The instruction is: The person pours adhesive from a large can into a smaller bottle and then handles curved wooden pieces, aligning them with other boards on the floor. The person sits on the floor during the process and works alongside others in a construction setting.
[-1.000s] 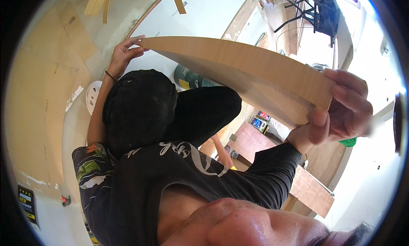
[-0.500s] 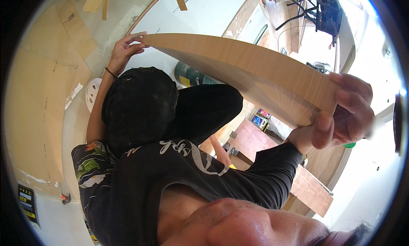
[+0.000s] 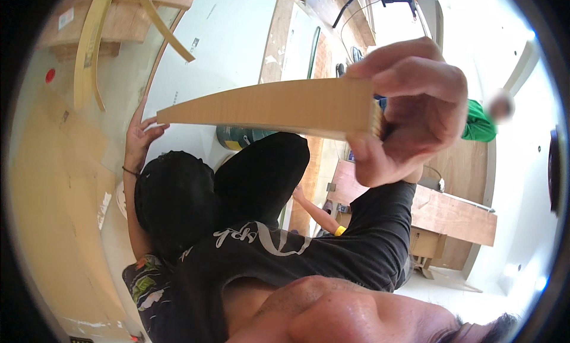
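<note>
A long board (image 3: 279,102) with light wood grain is held up in front of me, its narrow edge facing my view. My right hand (image 3: 409,102) grips the near end, with the fingers over the top face and the thumb underneath. At the far left end, my left hand (image 3: 144,138) is closed on the tip, fingers and thumb bent around it. My bent knees in black trousers (image 3: 261,176) are below the board. The board's broad face is mostly turned out of sight.
A pale sheet (image 3: 202,52) lies beyond the board, with thin curved strips (image 3: 92,52) at upper left. A green drum (image 3: 234,136) stands behind my knee. Another person's forearm (image 3: 317,215) shows below, and a person in green (image 3: 478,122) is at right. A plywood bench (image 3: 454,215) stands lower right.
The board has levelled and turned from showing its underside to nearly edge-on. Its right end moved left with my right hand; its left end dropped. The view has shifted, and the person in green appears.
</note>
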Available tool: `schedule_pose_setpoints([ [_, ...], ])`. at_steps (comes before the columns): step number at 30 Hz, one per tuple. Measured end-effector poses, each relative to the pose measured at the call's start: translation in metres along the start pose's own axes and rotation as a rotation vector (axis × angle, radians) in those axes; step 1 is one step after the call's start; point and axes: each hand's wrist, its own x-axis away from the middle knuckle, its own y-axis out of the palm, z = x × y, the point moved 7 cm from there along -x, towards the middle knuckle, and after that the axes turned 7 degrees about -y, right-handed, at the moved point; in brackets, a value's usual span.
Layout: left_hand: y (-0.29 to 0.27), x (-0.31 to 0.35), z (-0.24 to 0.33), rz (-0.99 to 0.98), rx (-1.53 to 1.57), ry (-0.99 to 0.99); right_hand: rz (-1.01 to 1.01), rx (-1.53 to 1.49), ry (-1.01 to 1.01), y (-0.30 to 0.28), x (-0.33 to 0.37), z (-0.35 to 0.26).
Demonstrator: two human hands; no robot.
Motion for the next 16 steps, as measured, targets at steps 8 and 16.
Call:
schedule_pose_setpoints([
  [8,0.002,0.024,0.115,0.235,-0.420,0.365,-0.013,-0.028,0.135,-0.001,0.000,0.002],
  [16,0.209,0.068,0.245,-0.389,-0.400,0.809,-0.114,0.084,0.042,0.000,-0.001,-0.003],
])
